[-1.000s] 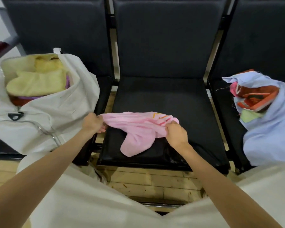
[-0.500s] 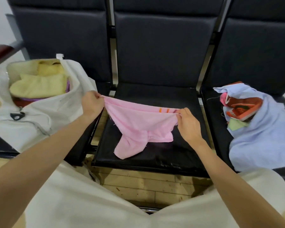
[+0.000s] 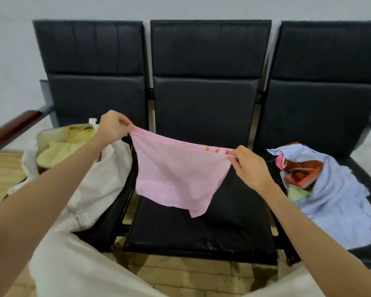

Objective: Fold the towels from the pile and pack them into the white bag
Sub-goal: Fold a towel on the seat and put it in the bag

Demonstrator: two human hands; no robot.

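My left hand and right hand each pinch a top corner of the pink towel, hanging above the middle bench seat. White bag left; towel pile right.

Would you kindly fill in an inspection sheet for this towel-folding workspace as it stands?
Surface: black middle seat, scuffed at its front edge.
Job's things: pink towel held stretched above the seat, lower corner hanging; white bag on the left seat, open, yellow towels inside; towel pile on the right seat, blue on top.
Clutter: nothing seen.
Grippers: left hand pinches one top corner, right hand the other.
Cables: nothing seen.
Surroundings: wooden floor, pale wall, wooden armrest at left.
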